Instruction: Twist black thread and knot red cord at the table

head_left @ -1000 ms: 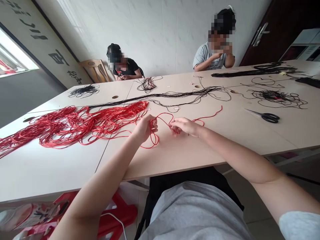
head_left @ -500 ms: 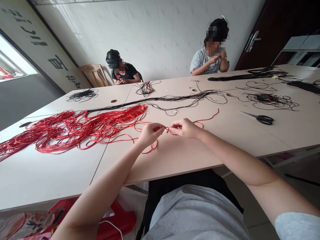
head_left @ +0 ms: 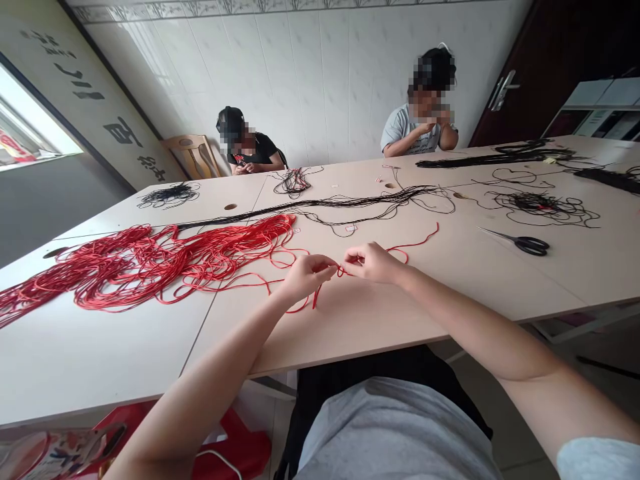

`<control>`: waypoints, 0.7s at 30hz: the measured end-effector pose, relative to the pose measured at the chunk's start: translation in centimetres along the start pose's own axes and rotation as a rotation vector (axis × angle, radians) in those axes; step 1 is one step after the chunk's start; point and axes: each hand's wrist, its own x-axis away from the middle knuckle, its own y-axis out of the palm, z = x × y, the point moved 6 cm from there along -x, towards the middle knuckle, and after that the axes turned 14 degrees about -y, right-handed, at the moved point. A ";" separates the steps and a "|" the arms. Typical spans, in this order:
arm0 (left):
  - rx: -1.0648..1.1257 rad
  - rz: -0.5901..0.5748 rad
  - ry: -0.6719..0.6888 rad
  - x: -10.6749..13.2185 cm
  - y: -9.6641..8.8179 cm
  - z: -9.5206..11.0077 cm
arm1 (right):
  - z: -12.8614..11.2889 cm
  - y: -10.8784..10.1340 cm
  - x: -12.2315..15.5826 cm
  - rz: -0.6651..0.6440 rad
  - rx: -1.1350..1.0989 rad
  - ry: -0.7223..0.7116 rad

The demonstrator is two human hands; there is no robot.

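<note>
My left hand (head_left: 306, 277) and my right hand (head_left: 373, 263) pinch a thin red cord (head_left: 341, 271) between their fingertips, close together above the table. A short red end curves away past my right hand toward the right, and a loop hangs below my left hand. The fingers hide the exact spot where the cord is held. To the left lies a large loose mass of red cords (head_left: 150, 267) on the pale wooden table (head_left: 360, 327), and strands from it reach toward my left hand.
Long black cords (head_left: 320, 203) and black tangles (head_left: 535, 203) lie across the far table. Black-handled scissors (head_left: 530, 245) sit to the right. Two seated people (head_left: 250, 143) (head_left: 420, 127) work at the far side. A red stool (head_left: 235, 447) stands below the near edge.
My hands have drawn closer around the red cord, and the wide loop below them has tightened and shrunk. My view has tilted slightly upward.
</note>
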 end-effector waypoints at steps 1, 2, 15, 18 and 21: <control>-0.002 -0.003 -0.001 0.0 0.1 0.0 | 0.0 0.0 0.0 -0.002 0.001 -0.001; -0.007 -0.006 -0.002 0.0 0.1 -0.1 | 0.0 0.1 0.0 -0.004 0.002 -0.001; 0.032 -0.028 -0.032 -0.6 0.4 -0.6 | -0.2 0.5 0.0 0.010 -0.017 -0.018; 0.096 -0.068 -0.059 -0.7 0.3 -0.7 | -0.4 -0.3 -0.1 0.020 0.011 -0.067; 0.171 -0.128 -0.089 -0.5 0.3 -0.7 | 0.0 -1.1 0.0 0.035 0.078 -0.106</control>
